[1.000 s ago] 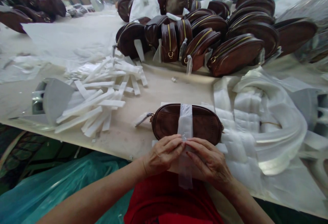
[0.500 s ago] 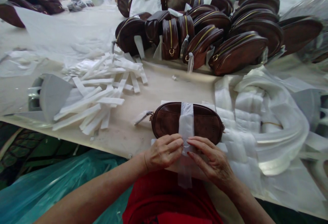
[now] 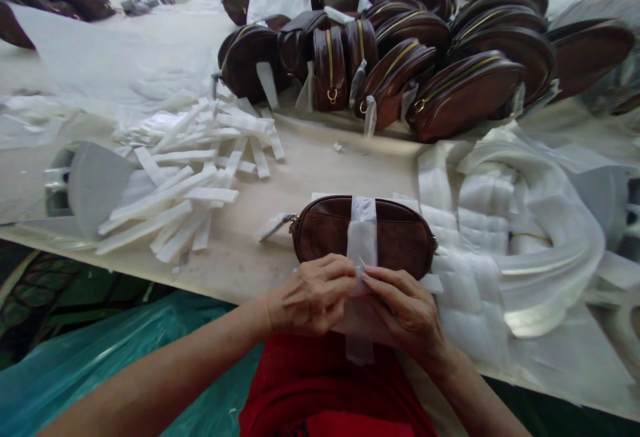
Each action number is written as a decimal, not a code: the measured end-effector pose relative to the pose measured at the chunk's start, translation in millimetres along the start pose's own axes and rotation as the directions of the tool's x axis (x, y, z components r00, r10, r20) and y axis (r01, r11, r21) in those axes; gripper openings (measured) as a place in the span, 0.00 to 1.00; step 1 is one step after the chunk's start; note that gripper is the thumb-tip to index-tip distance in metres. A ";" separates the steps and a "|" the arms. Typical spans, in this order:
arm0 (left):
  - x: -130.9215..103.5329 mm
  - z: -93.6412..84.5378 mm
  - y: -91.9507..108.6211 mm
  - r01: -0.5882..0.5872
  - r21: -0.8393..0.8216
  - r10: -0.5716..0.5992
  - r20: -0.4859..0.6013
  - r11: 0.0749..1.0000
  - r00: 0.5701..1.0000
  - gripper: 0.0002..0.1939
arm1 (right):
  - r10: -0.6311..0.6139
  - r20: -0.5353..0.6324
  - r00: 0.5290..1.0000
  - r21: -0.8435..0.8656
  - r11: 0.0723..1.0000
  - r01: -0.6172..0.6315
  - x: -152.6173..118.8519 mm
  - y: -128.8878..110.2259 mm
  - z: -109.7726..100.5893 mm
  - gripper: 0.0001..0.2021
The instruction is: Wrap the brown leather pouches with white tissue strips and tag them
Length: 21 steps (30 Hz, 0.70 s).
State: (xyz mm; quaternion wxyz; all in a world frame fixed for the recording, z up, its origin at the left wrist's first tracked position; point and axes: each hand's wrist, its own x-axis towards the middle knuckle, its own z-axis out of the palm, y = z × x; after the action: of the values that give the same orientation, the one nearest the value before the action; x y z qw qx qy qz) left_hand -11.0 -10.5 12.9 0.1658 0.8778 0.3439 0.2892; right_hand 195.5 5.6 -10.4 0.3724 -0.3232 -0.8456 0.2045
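Note:
A small dark brown oval bag (image 3: 320, 230) lies at the table's front edge, with a wrapped zip pull (image 3: 276, 227) sticking out at its left end. Over the bag's middle runs a translucent white strip (image 3: 363, 240), its lower end hanging past the edge over my lap. My left hand (image 3: 317, 294) pinches the strip from the left, just below the bag. From the right, my right hand (image 3: 403, 307) closes thumb and fingers on the same strip. The two hands' fingertips nearly meet there.
Loose white strips (image 3: 170, 190) lie in a heap at left, near a grey tape dispenser (image 3: 95, 187). Folded white foam sheets (image 3: 545, 257) cover the right side. Many brown bags (image 3: 465, 94) stand in rows at the back. Teal plastic (image 3: 130, 370) hangs below the table's left front.
My right hand's fingers have drawn together onto the strip; before, they were more spread. My left hand has shifted slightly left, still pinching. The view has tilted a little.

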 end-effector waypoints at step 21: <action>8.9 21.2 -0.4 0.032 0.322 -0.004 -0.085 0.946 0.996 0.09 | -0.059 0.177 0.982 -0.115 0.990 0.080 -68.3 -23.4 -11.6 0.17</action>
State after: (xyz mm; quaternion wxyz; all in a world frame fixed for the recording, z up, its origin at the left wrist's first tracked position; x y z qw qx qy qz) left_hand 7.3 -6.0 -0.4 0.0081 0.8771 0.4012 0.2640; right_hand 230.2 -57.5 -23.3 0.2838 -0.2965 -0.8965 0.1670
